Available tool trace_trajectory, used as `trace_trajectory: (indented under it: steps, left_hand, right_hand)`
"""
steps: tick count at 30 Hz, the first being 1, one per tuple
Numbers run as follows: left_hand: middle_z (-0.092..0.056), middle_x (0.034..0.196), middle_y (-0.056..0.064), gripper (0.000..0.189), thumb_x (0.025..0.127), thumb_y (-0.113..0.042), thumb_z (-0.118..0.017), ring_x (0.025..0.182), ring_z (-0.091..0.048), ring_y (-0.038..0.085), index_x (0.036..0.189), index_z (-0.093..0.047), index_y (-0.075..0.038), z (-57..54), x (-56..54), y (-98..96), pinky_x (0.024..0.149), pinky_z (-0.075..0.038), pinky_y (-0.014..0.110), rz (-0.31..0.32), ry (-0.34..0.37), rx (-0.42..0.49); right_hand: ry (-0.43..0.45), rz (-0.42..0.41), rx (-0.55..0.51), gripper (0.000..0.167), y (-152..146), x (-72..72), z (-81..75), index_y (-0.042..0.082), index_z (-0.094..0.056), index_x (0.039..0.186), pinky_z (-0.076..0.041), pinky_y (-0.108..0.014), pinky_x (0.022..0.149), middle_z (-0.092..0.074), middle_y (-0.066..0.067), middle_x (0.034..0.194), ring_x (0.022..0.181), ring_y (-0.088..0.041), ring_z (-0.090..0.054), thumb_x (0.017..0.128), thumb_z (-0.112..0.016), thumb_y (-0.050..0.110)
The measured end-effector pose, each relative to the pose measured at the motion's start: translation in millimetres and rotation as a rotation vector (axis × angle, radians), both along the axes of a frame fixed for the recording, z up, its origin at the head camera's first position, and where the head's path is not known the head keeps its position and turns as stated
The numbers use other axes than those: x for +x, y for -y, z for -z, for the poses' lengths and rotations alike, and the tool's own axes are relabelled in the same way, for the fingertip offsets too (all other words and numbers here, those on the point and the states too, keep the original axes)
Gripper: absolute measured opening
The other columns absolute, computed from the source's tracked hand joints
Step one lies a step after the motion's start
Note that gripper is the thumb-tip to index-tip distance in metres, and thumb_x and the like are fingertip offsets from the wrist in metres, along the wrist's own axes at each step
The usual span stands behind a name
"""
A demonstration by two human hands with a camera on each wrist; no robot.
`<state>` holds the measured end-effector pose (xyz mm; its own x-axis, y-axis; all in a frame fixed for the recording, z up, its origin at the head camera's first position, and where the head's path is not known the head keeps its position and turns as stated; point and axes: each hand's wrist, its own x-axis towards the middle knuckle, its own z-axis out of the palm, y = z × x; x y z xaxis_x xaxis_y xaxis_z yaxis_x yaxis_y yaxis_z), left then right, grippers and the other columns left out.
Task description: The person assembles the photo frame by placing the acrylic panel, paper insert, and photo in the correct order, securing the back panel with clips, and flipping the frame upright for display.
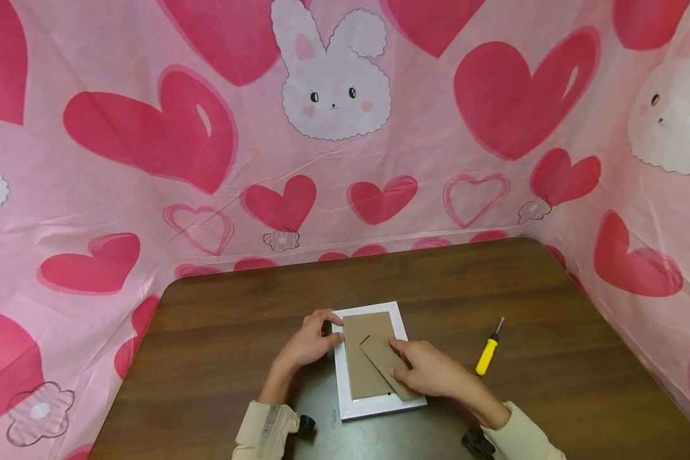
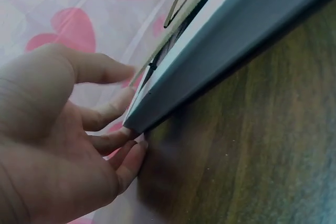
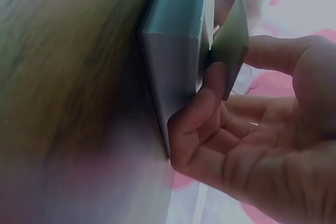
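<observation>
A white picture frame [image 1: 374, 407] lies face down on the table, its brown backing board [image 1: 361, 374] showing. On the board sits a brown easel stand [image 1: 381, 359], set at a slant and lifted at one side. My right hand [image 1: 431, 370] pinches this stand between thumb and fingers near the frame's right side; in the right wrist view its other fingers rest against the frame's edge. My left hand [image 1: 307, 343] holds the frame's left side near the upper corner. In the left wrist view its thumb and forefinger meet at the board's edge, the other fingers against the frame's side.
A screwdriver [image 1: 487, 355] with a yellow handle lies to the right of the frame, tip pointing away. The brown wooden table [image 1: 224, 332] has rounded far corners. Pink fabric [image 1: 333, 153] with hearts and rabbits hangs behind and at both sides.
</observation>
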<state>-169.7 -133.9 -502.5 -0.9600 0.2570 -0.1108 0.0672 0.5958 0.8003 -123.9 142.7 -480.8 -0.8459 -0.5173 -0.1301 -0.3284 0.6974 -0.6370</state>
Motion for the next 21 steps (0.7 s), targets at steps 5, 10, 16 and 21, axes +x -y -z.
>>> trace_trajectory:
  steps: [5, 10, 16, 21]
  left_hand:
    - [-0.06, 0.13, 0.013, 0.034, 0.092, -0.024, -0.079, 0.121, -0.044, 0.029, 0.121, -0.064, -0.014, -1.7, 1.2, 0.1, 0.094, -0.041, 0.043, -0.019, 0.0, 0.0]
    - [-0.059, 0.139, 0.013, 0.043, 0.09, -0.024, -0.081, 0.126, -0.044, 0.03, 0.13, -0.066, -0.017, -1.6, 0.5, 0.5, 0.099, -0.044, 0.046, -0.022, 0.013, 0.027]
    - [-0.057, 0.144, 0.012, 0.039, 0.089, -0.023, -0.082, 0.131, -0.044, 0.031, 0.125, -0.068, -0.018, -0.3, -0.8, 1.3, 0.104, -0.044, 0.051, 0.0, 0.006, 0.028]
    - [-0.058, 0.144, 0.013, 0.042, 0.088, -0.023, -0.084, 0.13, -0.047, 0.032, 0.127, -0.068, -0.02, -0.6, 0.2, 0.8, 0.106, -0.044, 0.057, 0.011, -0.022, 0.006]
  right_hand:
    - [-0.009, -0.01, 0.013, 0.063, 0.1, -0.4, 1.0, -0.003, -0.056, 0.147, -0.058, -0.046, 0.093, -0.075, -0.018, 0.122, 0.103, -0.022, -0.07, 0.096, -0.075, 0.027]
    - [0.027, -0.041, -0.031, 0.065, -4.7, -3.7, 3.2, -0.004, -0.053, 0.15, -0.038, -0.024, 0.059, -0.055, 0.001, 0.072, 0.063, -0.007, -0.046, 0.097, -0.075, 0.025]
    - [0.037, -0.036, -0.042, 0.069, -6.0, -3.9, 3.9, -0.004, -0.049, 0.152, -0.038, -0.025, 0.06, -0.05, 0.004, 0.073, 0.065, -0.007, -0.047, 0.097, -0.075, 0.028]
    - [-0.009, -0.055, -0.03, 0.066, -4.9, -1.8, 4.0, -0.005, -0.053, 0.149, -0.059, -0.044, 0.091, -0.075, -0.015, 0.117, 0.1, -0.019, -0.07, 0.097, -0.074, 0.03]
